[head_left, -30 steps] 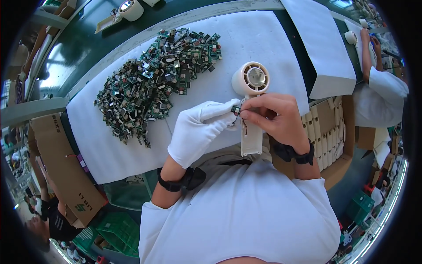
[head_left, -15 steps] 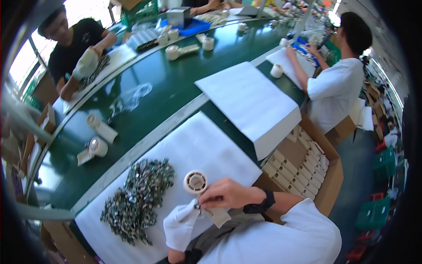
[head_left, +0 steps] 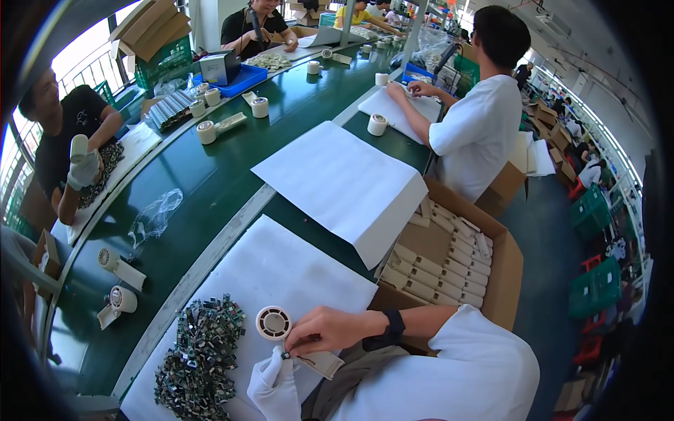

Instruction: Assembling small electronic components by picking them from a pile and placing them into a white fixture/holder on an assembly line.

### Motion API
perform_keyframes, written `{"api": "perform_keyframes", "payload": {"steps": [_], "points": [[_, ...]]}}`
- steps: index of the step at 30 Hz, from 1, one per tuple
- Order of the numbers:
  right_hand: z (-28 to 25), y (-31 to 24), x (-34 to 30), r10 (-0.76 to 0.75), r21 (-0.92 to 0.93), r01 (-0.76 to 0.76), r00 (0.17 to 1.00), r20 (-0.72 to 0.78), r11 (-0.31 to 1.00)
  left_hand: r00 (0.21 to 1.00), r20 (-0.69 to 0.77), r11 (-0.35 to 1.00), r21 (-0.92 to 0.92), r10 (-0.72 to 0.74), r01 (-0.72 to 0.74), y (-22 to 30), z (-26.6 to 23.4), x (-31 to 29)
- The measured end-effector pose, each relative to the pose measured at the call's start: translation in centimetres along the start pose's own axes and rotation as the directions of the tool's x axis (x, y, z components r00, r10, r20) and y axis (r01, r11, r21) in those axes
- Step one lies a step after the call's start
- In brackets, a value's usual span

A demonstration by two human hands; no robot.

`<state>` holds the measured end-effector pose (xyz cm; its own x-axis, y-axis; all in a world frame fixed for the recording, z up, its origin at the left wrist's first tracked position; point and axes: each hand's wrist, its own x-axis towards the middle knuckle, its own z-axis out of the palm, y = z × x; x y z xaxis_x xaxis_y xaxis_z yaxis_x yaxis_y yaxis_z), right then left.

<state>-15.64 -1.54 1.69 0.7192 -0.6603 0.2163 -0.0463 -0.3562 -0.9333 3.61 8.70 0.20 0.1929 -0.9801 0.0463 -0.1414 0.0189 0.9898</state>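
Observation:
In my white-gloved left hand (head_left: pixel 272 386), closed at the fingertips, is a small circuit board (head_left: pixel 285 355). My bare right hand (head_left: pixel 326 330) pinches right beside the board; what its fingertips hold is hidden. A thin dark wire runs under that hand. Beneath my hands lies a cream handheld fan (head_left: pixel 274 323), its round slotted head facing up beyond my fingers and its handle shell (head_left: pixel 324 363) showing to the right. Left of the fan, a heap of small circuit boards (head_left: pixel 200 358) covers part of the white foam sheet (head_left: pixel 263 263).
An open carton (head_left: pixel 511 270) of cream handle parts stands to my right, beside another white sheet (head_left: pixel 344 182). A green conveyor (head_left: pixel 189 210) carries several fans and a clear plastic bag (head_left: pixel 156 216). Co-workers sit across the belt and at far right.
My view has swung right and upward, so the scene sits lower and farther left. Both hands stay together at the board. The co-worker across the belt now holds up a cream part.

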Motion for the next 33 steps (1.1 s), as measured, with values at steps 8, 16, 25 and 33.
{"api": "perform_keyframes", "payload": {"steps": [8,16,25,33], "points": [[0.5,-0.5,-0.1,-0.042,-0.03,0.04,0.997,-0.064,0.999,0.999,0.014,0.987,-0.155,-0.032,0.033,-1.2,-0.4,0.0],[0.6,-0.2,-0.2,-0.07,0.007,0.071,0.995,-0.072,0.997,0.996,0.034,0.984,-0.157,-0.084,0.088,-0.1,-0.4,0.4],[0.5,-0.1,-0.5,-0.042,-0.036,0.041,0.999,-0.03,0.998,0.998,0.056,0.996,0.093,0.004,-0.009,1.7,-0.4,0.0],[0.2,0.7,0.6,-0.055,-0.026,0.054,0.998,-0.032,0.998,0.997,-0.078,0.997,0.082,0.017,-0.01,1.6,0.3,0.4]]}}
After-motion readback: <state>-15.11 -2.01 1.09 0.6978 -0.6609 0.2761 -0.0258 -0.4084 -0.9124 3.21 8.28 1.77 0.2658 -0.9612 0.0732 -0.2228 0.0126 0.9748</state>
